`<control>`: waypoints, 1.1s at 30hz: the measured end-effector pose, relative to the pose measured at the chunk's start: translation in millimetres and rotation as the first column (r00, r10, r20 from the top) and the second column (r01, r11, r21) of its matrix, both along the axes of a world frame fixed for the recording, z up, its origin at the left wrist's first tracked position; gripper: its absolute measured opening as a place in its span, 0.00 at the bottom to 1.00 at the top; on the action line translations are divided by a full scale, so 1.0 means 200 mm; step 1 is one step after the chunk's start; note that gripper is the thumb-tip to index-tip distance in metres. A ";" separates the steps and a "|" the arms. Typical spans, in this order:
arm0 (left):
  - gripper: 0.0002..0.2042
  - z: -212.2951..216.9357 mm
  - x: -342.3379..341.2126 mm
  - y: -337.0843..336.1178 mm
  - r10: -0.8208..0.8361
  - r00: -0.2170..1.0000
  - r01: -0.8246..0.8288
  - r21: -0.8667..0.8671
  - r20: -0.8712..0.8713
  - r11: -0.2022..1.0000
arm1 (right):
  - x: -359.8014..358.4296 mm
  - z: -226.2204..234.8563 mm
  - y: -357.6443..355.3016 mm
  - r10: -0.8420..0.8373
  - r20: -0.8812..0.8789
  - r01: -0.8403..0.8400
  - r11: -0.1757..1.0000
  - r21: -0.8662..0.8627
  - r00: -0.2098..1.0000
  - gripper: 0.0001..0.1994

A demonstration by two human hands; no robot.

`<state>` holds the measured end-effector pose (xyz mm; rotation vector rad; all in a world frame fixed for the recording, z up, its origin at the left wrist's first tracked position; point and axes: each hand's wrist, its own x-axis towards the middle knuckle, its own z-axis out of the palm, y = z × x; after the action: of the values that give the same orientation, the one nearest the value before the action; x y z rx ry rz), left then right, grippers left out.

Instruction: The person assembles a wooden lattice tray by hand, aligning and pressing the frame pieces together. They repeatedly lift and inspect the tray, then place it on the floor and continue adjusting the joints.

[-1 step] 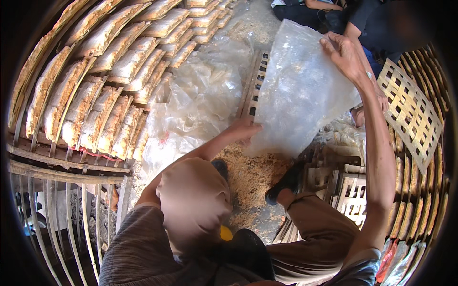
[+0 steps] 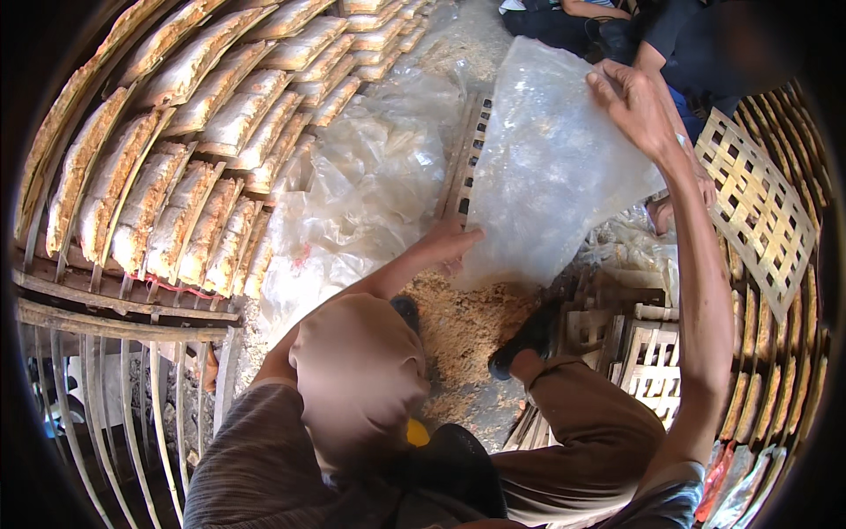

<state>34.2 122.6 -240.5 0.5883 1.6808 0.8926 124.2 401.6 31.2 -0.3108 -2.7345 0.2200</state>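
Behind clear bag [image 2: 551, 167], blurred crate slats [image 2: 471, 150]

Far left: rows of long tan filled bags [image 2: 203, 132] on racks. Centre: large clear plastic bag [image 2: 555, 167]; crumpled clear bags [image 2: 370, 185] left of it.

Clear plastic bag [image 2: 555, 167] in my grip: large, translucent, crinkled, dusty inside. Held upright, top edge pinched high at right, bottom end low, touching sawdust pile [image 2: 463, 322] on floor.
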 end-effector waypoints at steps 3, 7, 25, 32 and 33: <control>0.39 0.01 0.00 0.01 0.221 0.859 -0.189 -0.115 0.462 0.975 | 0.16 0.09 -0.42 0.121 0.142 -0.094 0.979 -0.183 0.982 0.07; 0.36 0.29 0.08 -0.10 0.016 0.737 -0.245 0.245 0.676 0.938 | 0.47 -0.16 -0.84 0.513 0.078 -0.515 0.857 0.009 0.855 0.07; 0.34 0.64 -0.66 0.84 0.026 0.944 -0.295 0.806 0.328 0.513 | 0.19 -0.72 -0.29 0.337 0.375 -0.464 0.824 0.327 0.863 0.12; 0.43 -0.07 -0.60 0.48 0.372 0.927 -0.370 0.287 0.050 0.883 | -0.02 -1.31 0.00 0.164 0.305 -0.252 0.928 0.275 0.938 0.11; 0.39 -0.09 -0.50 0.41 0.334 0.940 -0.340 0.250 0.069 0.907 | 0.00 -1.42 0.05 0.118 0.302 -0.197 0.949 0.247 0.946 0.12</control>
<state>-65.0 203.8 -259.3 0.4617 1.6837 1.3800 123.8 410.8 -252.4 -0.0440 -3.0272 -0.1776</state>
